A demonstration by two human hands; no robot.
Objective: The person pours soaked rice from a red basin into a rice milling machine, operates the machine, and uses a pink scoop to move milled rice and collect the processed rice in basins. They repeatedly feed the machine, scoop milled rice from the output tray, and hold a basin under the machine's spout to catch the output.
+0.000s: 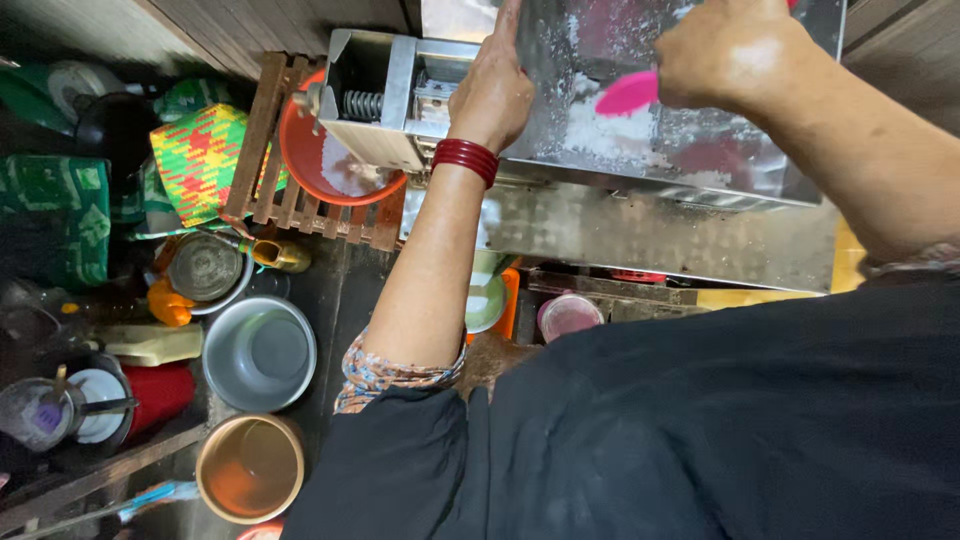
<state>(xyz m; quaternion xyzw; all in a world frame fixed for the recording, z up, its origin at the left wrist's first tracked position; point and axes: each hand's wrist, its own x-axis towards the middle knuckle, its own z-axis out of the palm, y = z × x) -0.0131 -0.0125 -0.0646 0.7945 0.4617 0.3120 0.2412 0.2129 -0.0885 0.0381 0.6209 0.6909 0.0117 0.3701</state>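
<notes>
My right hand [725,50] was closed in a fist around a pink scraper [627,93] — only its pink blade stuck out toward the left hand, and the handle was hidden inside the fist. The blade sat over a patch of white flour [600,130] stuck on the sloped wall of the steel hopper [690,160], just below the fist. Whether the blade touched the metal I could not tell.

My left hand [492,95] lay flat against the hopper's edge, fingers stretched up and together, gripping nothing, just pressing on the steel. Red bangles [465,160] sat on that wrist. Directly beside that hand, on the far side from the scraper, was the grey metal spout housing [375,100] with a coil spring showing in it. Under the spout stood an orange bowl [340,165] with a small heap of white flour inside, resting on a wooden slatted stand [290,190].

Well below the left forearm, down on the floor — a grey metal pot [260,352], a copper-coloured pot [250,468], and a red container [160,392] next to them. A woven basket in green, red and yellow [200,150] sat beyond the wooden stand, away from both hands. My black garment [700,430] filled the near side of the view.
</notes>
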